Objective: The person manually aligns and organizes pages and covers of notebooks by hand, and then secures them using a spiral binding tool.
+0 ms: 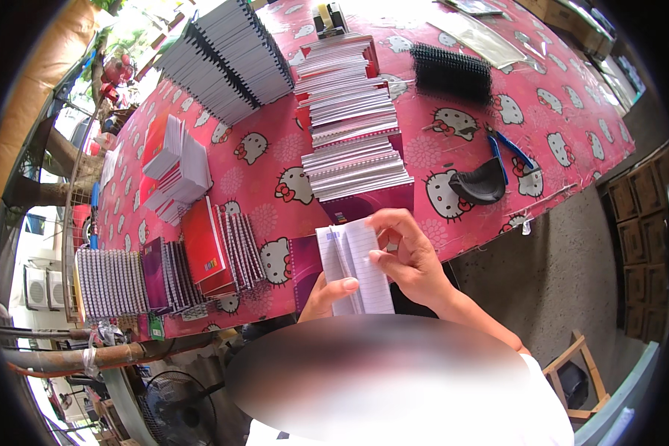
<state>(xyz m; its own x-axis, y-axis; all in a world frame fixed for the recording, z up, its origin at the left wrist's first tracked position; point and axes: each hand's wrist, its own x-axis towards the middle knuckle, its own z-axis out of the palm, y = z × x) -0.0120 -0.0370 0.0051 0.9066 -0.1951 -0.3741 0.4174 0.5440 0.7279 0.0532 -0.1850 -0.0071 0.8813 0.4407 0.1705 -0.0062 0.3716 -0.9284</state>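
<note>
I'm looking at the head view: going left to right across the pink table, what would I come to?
White-edged notebook row, purple-covered notebooks, upright red notebook, the person's left hand, open lined notepad, right hand, blue-handled tool.

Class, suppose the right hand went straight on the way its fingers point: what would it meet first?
The right hand would first meet the open notebook's lined pages, which it may be touching; depth is unclear.
</note>
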